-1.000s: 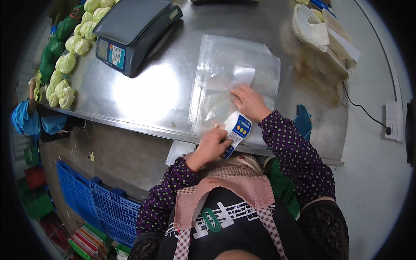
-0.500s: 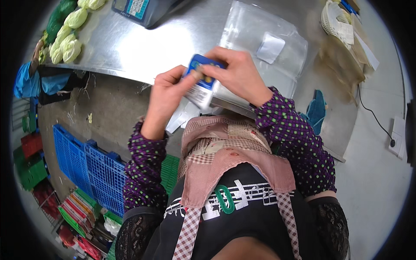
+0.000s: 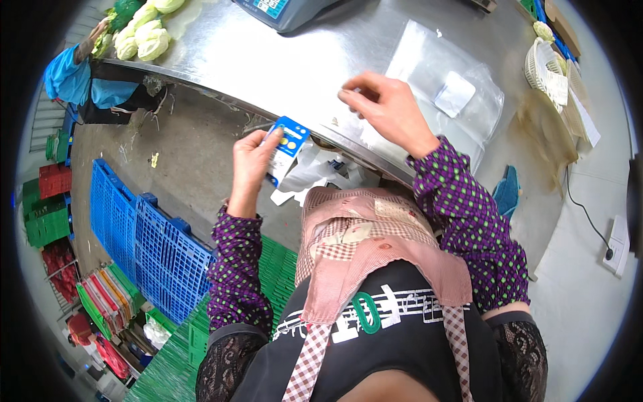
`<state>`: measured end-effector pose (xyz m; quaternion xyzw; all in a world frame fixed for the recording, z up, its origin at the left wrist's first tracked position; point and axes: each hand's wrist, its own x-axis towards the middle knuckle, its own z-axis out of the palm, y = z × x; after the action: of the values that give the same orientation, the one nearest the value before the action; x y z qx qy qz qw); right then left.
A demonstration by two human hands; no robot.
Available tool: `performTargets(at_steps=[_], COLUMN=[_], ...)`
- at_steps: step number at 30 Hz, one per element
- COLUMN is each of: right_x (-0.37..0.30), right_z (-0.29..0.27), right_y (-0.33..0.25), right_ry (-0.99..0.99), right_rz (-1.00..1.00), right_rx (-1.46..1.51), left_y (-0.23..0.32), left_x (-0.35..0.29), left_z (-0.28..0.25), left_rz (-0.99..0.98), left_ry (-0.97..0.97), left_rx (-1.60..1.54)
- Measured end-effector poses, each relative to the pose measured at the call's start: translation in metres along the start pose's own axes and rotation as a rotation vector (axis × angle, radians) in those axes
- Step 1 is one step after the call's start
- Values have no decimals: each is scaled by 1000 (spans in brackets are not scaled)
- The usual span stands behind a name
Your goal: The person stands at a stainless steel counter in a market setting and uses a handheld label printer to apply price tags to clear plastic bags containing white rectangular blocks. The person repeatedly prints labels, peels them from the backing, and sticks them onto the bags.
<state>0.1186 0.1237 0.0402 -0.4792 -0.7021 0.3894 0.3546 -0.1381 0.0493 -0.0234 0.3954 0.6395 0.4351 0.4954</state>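
Our left hand point(image 3: 251, 161), out past the near edge of the brushed-metal table point(image 3: 268, 74), grips a blue-and-white printed label strip with yellow dots point(image 3: 288, 144) between thumb and fingers. The strip hangs clear of the table, in front of crumpled white plastic point(image 3: 318, 164) below that edge. Our right hand point(image 3: 392, 110) is over the table near the same edge, fingers curled toward the thumb; we cannot tell whether they pinch anything. Just beside it lie flat, clear plastic bags point(image 3: 408, 60), with a white rectangular label point(image 3: 455, 94) on them. Toward the table's near right corner we see a teal cloth point(image 3: 507, 192); along the left end sit pale green cabbages point(image 3: 153, 41).
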Motion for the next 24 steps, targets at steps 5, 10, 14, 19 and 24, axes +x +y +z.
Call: performTargets(at_steps=[5, 10, 14, 19, 24], right_x=[-47, -100, -169, -235, -247], right_z=[-29, -76, -97, -106, -79], right_y=[32, 81, 138, 184, 186], right_ry=[116, 341, 701, 852, 966], right_rz=[227, 276, 328, 380, 278], right_rx=[109, -140, -528, -604, -660], left_y=[-27, -28, -37, -65, -24], left_x=[51, 80, 115, 152, 120], left_z=[10, -1, -7, -14, 53], left_rz=[134, -54, -44, 0, 176], left_ry=[-70, 14, 15, 58, 522], left_rx=[455, 227, 427, 283, 1115])
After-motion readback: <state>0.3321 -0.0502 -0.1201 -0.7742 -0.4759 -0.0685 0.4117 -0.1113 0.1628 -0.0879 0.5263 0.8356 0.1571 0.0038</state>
